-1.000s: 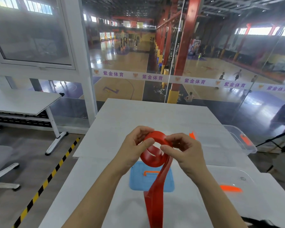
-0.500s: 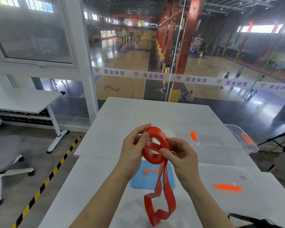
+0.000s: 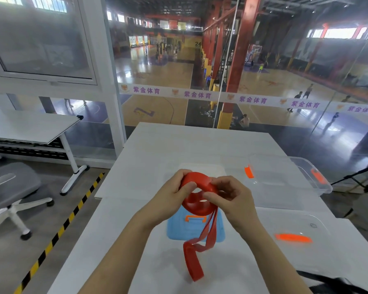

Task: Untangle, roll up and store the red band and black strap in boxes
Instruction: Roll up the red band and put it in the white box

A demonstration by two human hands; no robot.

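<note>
Two hands hold the band (image 3: 198, 209) in the air over the middle of the white table (image 3: 157, 145). The band is flat, smooth, glossy red rubber, and most of it is wound into a loose ring of a few layers. The ring's opening faces up and towards the near side, so its hole shows between the hands.

The left hand (image 3: 172, 196) grips the ring's upper left, with the thumb pressed flat on the outer face and the fingers curled behind it. The right hand (image 3: 232, 200) pinches the ring's right side between thumb and curled fingers.

A loose tail leaves the ring's lower right as two thin strips side by side. Its long axis runs far to near. It hangs down, kinks to the left at a soft fold, then ends in a wider flat strip pointing at the near edge.

Under the tail a flat blue lid (image 3: 179, 230) of matte plastic, with rounded corners and an orange handle, lies on the table. Far right stands a clear box (image 3: 285, 177), rectangular and thin-walled, with orange latches at both ends. Near right lies a clear lid (image 3: 319, 221) with an orange handle, blurred. Just beyond the hands sits a low white rectangular thing, partly hidden. At the near right corner a dark strap (image 3: 336, 283) lies, cut off by the edge.
</note>
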